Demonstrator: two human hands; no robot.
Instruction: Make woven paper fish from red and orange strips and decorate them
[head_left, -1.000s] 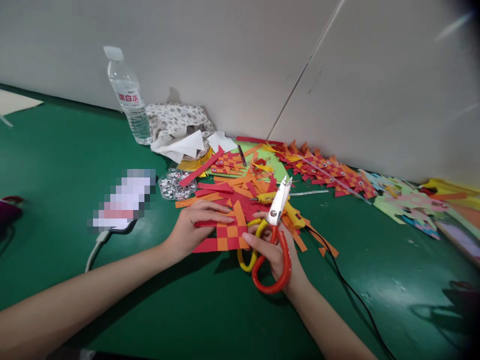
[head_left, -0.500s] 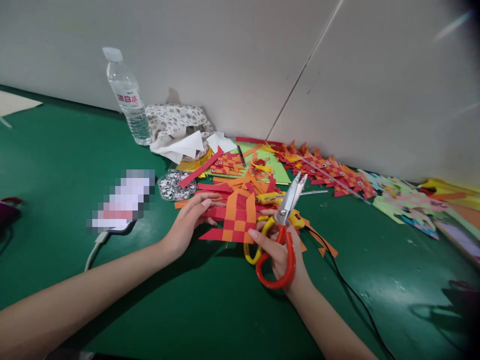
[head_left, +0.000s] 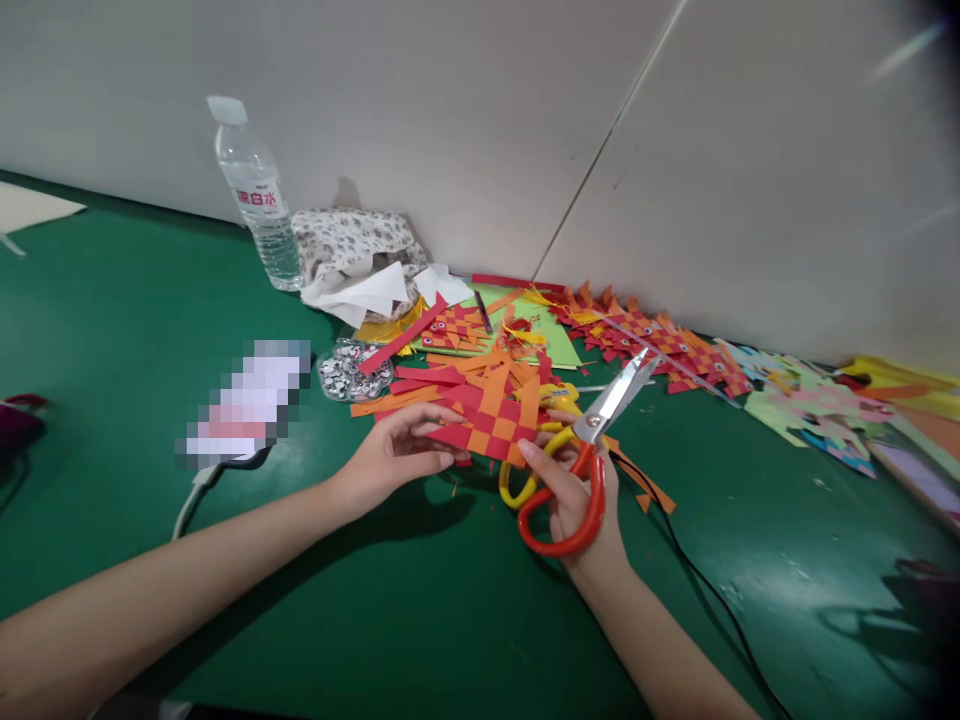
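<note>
Red and orange paper strips form a checkered woven paper piece (head_left: 495, 428), raised above the table. My left hand (head_left: 405, 455) closes on its left end, thumb below and fingers behind. On its lower right corner presses the thumb of my right hand (head_left: 574, 490), whose other fingers are partly hidden. The same hand carries scissors (head_left: 592, 425) with one red and one yellow handle. Their blades point up and to the right, slightly parted. Behind the piece lie loose paper strips (head_left: 427, 375) and a yellow tool (head_left: 562, 395), mostly covered.
A phone (head_left: 247, 400) on a cable lies left, beside a bag of googly eyes (head_left: 352, 370). Behind stand a water bottle (head_left: 255, 190) and a patterned tissue pouch (head_left: 360, 245). Finished woven fish (head_left: 675, 350) line the wall. A black cord (head_left: 697, 575) crosses the green table (head_left: 420, 620).
The woven piece has moved right and tilted. My left hand has gone from loosely spread fingers to gripping its left end. The scissors have shifted right, their blades leaning further right.
</note>
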